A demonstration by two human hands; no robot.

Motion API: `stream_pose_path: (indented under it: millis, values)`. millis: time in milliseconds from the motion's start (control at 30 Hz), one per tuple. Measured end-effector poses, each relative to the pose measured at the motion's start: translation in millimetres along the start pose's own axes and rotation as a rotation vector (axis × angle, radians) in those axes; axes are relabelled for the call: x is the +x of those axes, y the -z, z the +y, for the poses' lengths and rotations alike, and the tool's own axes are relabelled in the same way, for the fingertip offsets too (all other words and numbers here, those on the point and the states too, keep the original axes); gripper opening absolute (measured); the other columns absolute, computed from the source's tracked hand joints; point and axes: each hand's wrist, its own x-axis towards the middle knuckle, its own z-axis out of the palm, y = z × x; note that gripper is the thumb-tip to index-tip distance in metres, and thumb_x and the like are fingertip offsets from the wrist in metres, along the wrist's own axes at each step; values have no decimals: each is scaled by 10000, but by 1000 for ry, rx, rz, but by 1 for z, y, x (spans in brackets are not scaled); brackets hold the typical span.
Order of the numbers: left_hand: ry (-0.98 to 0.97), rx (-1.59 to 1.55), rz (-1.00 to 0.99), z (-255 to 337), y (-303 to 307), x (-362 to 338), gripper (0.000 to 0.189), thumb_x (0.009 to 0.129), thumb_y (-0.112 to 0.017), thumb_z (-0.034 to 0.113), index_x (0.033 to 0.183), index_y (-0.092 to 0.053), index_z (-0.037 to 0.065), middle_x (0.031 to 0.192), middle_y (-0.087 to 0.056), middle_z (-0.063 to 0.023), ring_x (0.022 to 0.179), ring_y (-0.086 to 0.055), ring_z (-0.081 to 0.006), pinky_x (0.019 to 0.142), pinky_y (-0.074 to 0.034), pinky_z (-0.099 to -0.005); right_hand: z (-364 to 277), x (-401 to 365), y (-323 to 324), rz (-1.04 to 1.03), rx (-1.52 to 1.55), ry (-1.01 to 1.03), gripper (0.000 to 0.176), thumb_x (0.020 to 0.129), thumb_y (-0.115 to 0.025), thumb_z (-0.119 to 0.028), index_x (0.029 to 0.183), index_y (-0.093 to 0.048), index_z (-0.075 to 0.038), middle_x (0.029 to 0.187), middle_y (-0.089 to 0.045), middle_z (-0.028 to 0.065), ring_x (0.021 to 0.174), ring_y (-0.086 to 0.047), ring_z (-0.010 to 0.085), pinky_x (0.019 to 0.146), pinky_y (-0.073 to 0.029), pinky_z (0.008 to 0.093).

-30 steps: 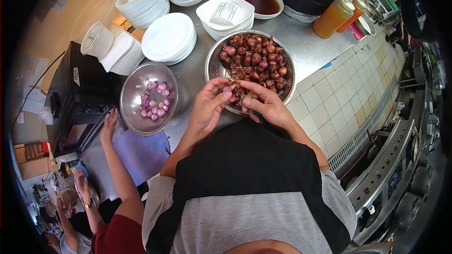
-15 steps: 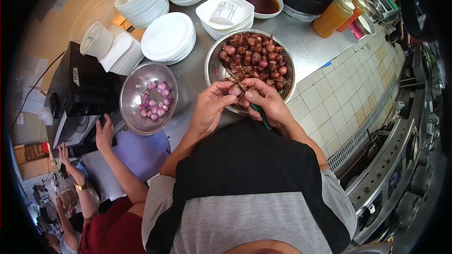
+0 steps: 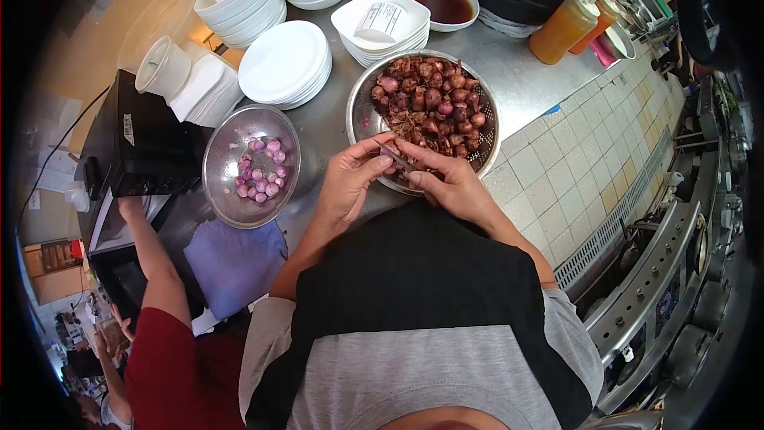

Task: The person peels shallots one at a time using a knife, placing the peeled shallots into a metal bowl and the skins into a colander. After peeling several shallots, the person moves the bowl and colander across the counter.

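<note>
Over the near rim of a perforated metal colander [image 3: 355, 115] my two hands meet. My left hand [image 3: 348, 181] is closed, fingertips pinched round a small shallot that is mostly hidden now. In my right hand [image 3: 452, 181] is a small knife [image 3: 403, 162], its blade pointing toward the left fingertips; the handle is covered by my fingers. Unpeeled brown-red shallots [image 3: 434, 99] and dry skins fill the colander. To the left, a second metal colander [image 3: 216, 183] holds several peeled purple shallots [image 3: 261, 183].
White plates [image 3: 282, 64] and stacked bowls [image 3: 382, 20] stand behind, beside a bowl of dark liquid [image 3: 439, 4] and sauce bottles [image 3: 561, 28]. At left, a co-worker's arm [image 3: 159, 271] reaches into an open black microwave [image 3: 151, 143]. A purple cloth [image 3: 239, 263] lies nearby.
My hands have turned slightly and the fingers closed further over the shallot; the knife's green handle is now hidden. The co-worker in red moved forward, one hand now inside the microwave.
</note>
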Motion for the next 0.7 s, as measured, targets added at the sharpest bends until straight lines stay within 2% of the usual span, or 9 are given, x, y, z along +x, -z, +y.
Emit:
stream_pose_path:
  millis: [33,100,133,200,300,333,400,533,700]
  values:
    - [1,1,0,0,1,0,356,862,-572,10,1209,-520,-49,1036,-618,-93,900,-605,-137,813,-497,-252,8,2,-1,1,1,0,420,893,-556,-67,1303,-509,-146,835,-619,55,641,-512,51,512,-416,192]
    - [12,10,-8,-2,2,1,362,865,-574,19,1215,-515,-51,1052,-616,-102,900,-608,-141,813,-498,-251,23,9,-4,119,-273,423,397,897,-553,-71,1285,-529,-151,885,-632,56,624,-519,53,519,-427,199]
    - [13,10,-10,-2,4,1,362,865,-574,19,1215,-515,-51,1052,-616,-102,900,-608,-141,813,-498,-251,20,7,-2,121,-273,422,397,897,-553,-71,1285,-529,-151,885,-632,56,624,-519,53,519,-427,199]
    - [2,7,-50,-3,6,1,364,867,-569,17,1220,-511,-52,1072,-612,-114,908,-610,-146,825,-498,-254,6,1,4,-15,123,-142,379,900,-548,-73,1275,-536,-123,847,-623,48,584,-507,64,505,-429,204]
    - [24,-46,-65,-1,3,-1,383,868,-563,12,1241,-495,-46,1056,-614,-110,912,-612,-152,836,-500,-260,12,5,11,-85,456,-157,392,906,-532,-67,1297,-507,-94,794,-596,34,560,-477,68,487,-412,207]
    - [22,-46,-64,0,2,-1,383,868,-563,12,1241,-495,-46,1056,-614,-110,912,-612,-152,836,-500,-260,11,5,10,-87,456,-156,392,906,-532,-67,1297,-507,-94,794,-596,34,560,-477,68,487,-412,207]
    - [19,-62,-83,3,-2,-1,367,867,-568,17,1224,-505,-38,1040,-616,-109,917,-611,-159,850,-499,-272,7,4,7,-14,434,-143,422,907,-523,-63,1325,-468,-71,761,-570,15,535,-445,66,474,-385,199]
    - [31,-67,-43,0,-1,0,317,865,-575,23,1174,-530,-27,1035,-617,-108,923,-609,-165,851,-498,-286,1,0,6,-70,258,-76,466,897,-532,-53,1351,-439,-98,760,-573,16,541,-452,63,485,-390,203]
    - [-33,17,-32,-5,5,0,261,865,-578,29,1120,-549,-19,1030,-621,-117,923,-612,-168,843,-500,-300,0,0,0,-13,91,-78,437,877,-567,-52,1303,-509,-128,737,-568,12,553,-470,64,502,-406,205]
